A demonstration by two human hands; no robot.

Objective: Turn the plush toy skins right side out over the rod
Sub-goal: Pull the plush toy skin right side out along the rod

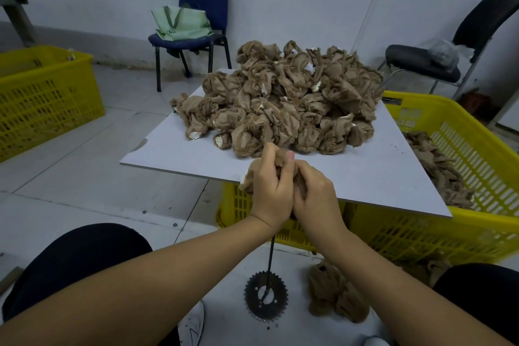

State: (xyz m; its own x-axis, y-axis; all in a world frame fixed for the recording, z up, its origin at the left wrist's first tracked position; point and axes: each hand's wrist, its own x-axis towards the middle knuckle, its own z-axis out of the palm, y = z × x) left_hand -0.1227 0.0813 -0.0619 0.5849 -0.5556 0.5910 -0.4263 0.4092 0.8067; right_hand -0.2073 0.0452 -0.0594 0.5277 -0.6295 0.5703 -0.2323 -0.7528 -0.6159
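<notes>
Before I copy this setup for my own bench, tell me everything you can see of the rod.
The rod is thin, dark and looks like metal. It stands nearly upright on the floor between the person's knees, its foot fixed at the middle of a dark toothed sprocket that serves as its base. Only the lower stretch shows; the top is hidden behind the left hand and right hand, which grip a tan plush skin over it.

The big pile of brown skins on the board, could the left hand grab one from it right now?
Probably not yet: the left hand grips the skin on the rod. The pile lies just beyond, nothing between.
</notes>
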